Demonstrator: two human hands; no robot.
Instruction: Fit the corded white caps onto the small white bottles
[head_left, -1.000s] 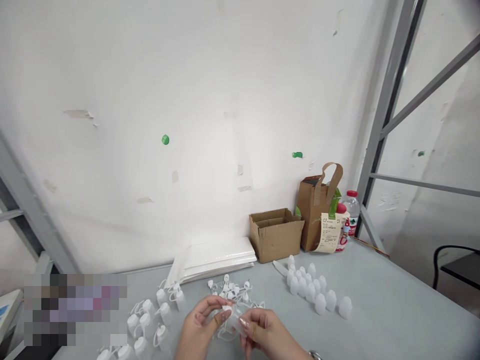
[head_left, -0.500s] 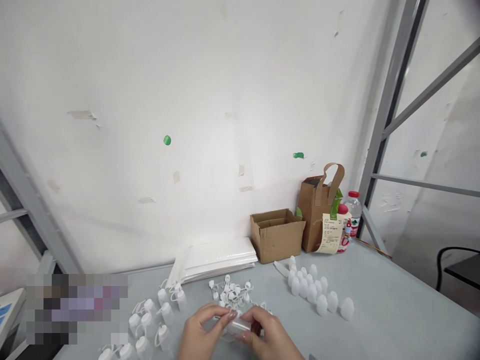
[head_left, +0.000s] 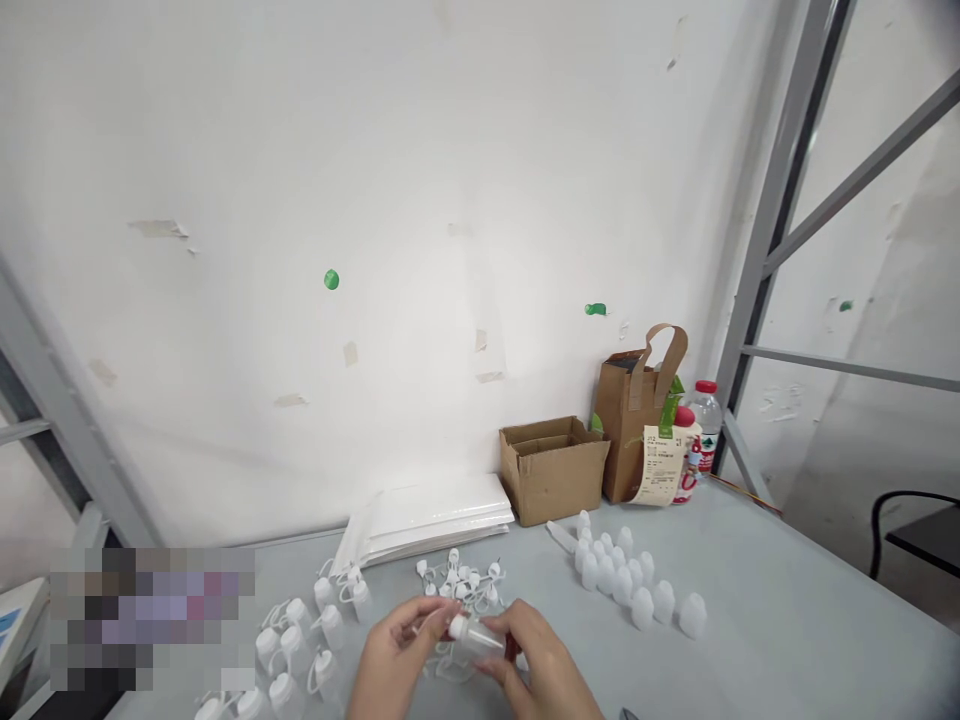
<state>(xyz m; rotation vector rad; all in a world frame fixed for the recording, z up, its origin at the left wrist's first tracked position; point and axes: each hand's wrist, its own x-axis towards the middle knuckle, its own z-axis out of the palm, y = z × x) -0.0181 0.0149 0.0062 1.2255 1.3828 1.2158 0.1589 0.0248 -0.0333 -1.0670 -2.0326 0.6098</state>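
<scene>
Near the front of the table, my right hand (head_left: pixel 538 655) grips a small clear plastic bottle (head_left: pixel 484 640) by its base end. The bottle lies tilted on its side, with its white cap (head_left: pixel 457 627) toward the left. My left hand (head_left: pixel 405 645) pinches at that cap with thumb and fingers; some of its fingertips are hidden. Just beyond my hands lies a pile of white caps with straps (head_left: pixel 466 577). On the left stand several capped bottles (head_left: pixel 295 655) with looped straps. To the right are several uncapped translucent bottles (head_left: pixel 622 583).
A stack of white packets (head_left: pixel 431 515) lies against the wall. Beside it sit an open cardboard box (head_left: pixel 555 485), a brown paper bag (head_left: pixel 621 430) with a receipt, and a red-capped water bottle (head_left: pixel 705 410). Grey metal posts (head_left: pixel 787 200) frame the table (head_left: pixel 787 630).
The bottle's white cap now shows between my hands, as my left fingers have shifted slightly left and down. My right hand keeps its hold on the bottle.
</scene>
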